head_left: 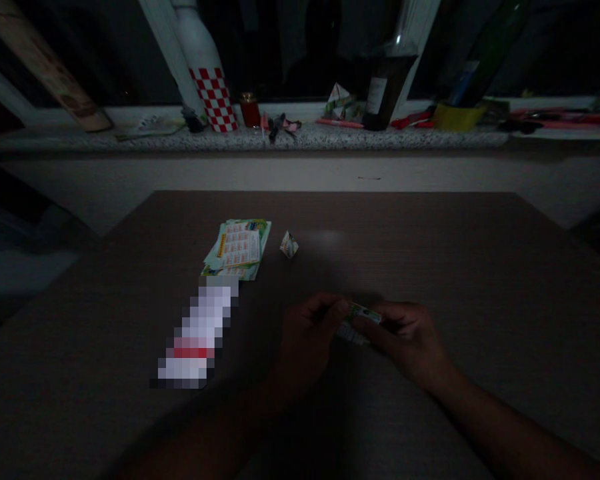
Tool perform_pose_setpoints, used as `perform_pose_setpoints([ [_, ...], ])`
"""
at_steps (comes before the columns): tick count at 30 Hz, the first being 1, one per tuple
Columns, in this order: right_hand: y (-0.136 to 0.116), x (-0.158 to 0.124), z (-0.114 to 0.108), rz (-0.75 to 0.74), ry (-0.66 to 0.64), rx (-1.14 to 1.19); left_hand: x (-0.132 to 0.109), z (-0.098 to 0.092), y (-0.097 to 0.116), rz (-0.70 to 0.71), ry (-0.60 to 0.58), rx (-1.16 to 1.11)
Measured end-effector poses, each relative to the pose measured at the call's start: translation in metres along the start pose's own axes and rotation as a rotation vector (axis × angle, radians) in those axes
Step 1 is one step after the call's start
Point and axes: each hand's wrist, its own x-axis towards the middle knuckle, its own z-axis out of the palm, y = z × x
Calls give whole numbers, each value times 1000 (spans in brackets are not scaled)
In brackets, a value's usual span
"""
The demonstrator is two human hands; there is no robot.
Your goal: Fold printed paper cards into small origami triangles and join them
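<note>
Near the table's (430, 227) front edge, left hand (307, 337) and right hand (405, 337) both pinch one small folded paper (363, 319) from opposite ends, fingers closed, apparently to keep its fold tight.

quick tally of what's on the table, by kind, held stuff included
Stack of printed paper sheets: 1
Finished folded paper piece: 1
Paper piece held between left hand and right hand: 1
Pixelated white-and-red item, kind unreadable: 1
Total: 4

Dim room; a brown table (430, 267) stands before a pale wall (330, 175), under a speckled stone sill (260, 139) cluttered with bottles (386, 90), pens and a checkered flask (214, 93); dark window above
</note>
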Motion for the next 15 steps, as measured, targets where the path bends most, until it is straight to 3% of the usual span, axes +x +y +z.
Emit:
perform_pose_setpoints([
  [6,0,0,-3,-18,-61,8,1,-1,1,-1,39,-8],
  [15,7,-2,-8,4,-77,12,1,-3,-1,4,5,-46],
])
